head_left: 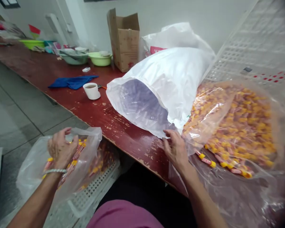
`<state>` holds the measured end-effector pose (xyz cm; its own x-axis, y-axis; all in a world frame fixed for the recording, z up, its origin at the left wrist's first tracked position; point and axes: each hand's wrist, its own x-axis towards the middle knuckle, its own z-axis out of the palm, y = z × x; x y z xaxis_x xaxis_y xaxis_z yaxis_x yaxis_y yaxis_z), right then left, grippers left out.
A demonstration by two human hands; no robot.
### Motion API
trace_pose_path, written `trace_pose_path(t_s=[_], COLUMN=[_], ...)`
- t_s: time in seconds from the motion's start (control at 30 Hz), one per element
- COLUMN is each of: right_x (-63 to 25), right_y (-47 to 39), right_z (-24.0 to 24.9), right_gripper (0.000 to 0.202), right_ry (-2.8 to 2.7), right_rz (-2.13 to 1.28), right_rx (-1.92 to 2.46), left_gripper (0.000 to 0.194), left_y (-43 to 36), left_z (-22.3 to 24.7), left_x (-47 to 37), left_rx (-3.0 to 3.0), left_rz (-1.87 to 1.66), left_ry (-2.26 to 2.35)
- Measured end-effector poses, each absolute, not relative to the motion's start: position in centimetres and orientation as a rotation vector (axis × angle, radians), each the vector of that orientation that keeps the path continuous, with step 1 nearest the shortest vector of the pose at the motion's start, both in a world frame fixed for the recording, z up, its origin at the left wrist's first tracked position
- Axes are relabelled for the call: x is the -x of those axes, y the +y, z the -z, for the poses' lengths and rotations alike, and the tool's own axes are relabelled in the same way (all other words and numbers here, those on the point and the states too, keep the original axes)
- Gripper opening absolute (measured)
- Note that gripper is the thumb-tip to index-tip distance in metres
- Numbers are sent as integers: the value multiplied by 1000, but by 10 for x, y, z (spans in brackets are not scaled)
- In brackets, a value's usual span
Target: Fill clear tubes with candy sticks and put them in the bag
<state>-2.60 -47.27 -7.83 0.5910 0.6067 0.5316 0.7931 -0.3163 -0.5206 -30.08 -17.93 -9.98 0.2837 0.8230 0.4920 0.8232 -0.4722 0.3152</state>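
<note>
My left hand [63,147] is over a clear plastic bag [33,171] at lower left, its fingers spread and loosely curved. I see nothing held in it. Small tubes with yellow caps and pink labels [79,148] lie in that bag under the hand. The bag sits in a white perforated basket [83,198] below the table edge. My right hand [175,147] is at the lower lip of a white sack [171,72], its fingertips closed on the edge. The sack lies on its side, mouth toward me, with clear empty-looking tubes [144,109] inside.
On the right, a large clear bag of yellow-capped tubes [247,123] spills some onto the worn red table [109,123]. Behind it leans a white crate [256,47]. A cup [91,91], blue cloth [72,82], cardboard box [128,47] and green bowl [101,59] stand farther along.
</note>
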Motion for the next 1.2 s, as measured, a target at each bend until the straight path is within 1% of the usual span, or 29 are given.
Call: trace_pose_path(t_s=[0.07, 0.13, 0.17, 0.23, 0.3, 0.37, 0.43, 0.47, 0.57, 0.63, 0.7, 0.83, 0.93, 1.0, 1.1, 1.2], right_x=[9, 0, -1, 2, 9, 15, 18, 19, 18, 16, 14, 17, 27, 36, 46, 51], right_y=[-457, -443, -438, -434, -437, -444, -450, -451, -448, -443, -439, -437, -439, -439, -436, -434], right_z=[80, 84, 86, 91, 95, 96, 95, 94, 90, 89, 91, 96, 101, 104, 109, 112], right_gripper=[35, 43, 47, 50, 49, 47, 44, 42, 26, 20, 18, 29, 46, 56, 60, 57], right_ry=[-1114, -1147, -1161, -1189, -1229, -1288, -1323, -1333, -1357, -1307, -1205, -1065, -1039, -1078, -1141, -1089], right_rz=[378, 422, 423, 383, 333, 304, 285, 271, 212, 193, 204, 239, 250, 249, 238, 218], right_rx=[2137, 2264, 2334, 2464, 2542, 2577, 2597, 2599, 2585, 2608, 2653, 2667, 2623, 2581, 2532, 2487], left_gripper=[29, 31, 36, 47, 48, 42, 34, 34, 42, 39, 35, 31, 30, 34, 47, 47], left_y=[-195, -215, -224, -236, -237, -234, -231, -231, -238, -246, -254, -261, -262, -264, -269, -271], left_z=[84, 71, 67, 64, 68, 73, 78, 80, 81, 79, 75, 65, 57, 55, 58, 64], left_x=[270, 226, 202, 155, 120, 100, 92, 90, 87, 83, 80, 83, 91, 93, 87, 78], left_rx=[2582, 2827, 2943, 3128, 3178, 3185, 3178, 3170, 3135, 3113, 3091, 3062, 3040, 3022, 3017, 3054], left_rz=[1130, 1198, 1174, 943, 717, 621, 580, 554, 446, 362, 280, 85, -31, -46, -10, 4], left_ry=[-1346, -947, -749, -491, -458, -469, -483, -492, -514, -530, -554, -620, -671, -697, -704, -695])
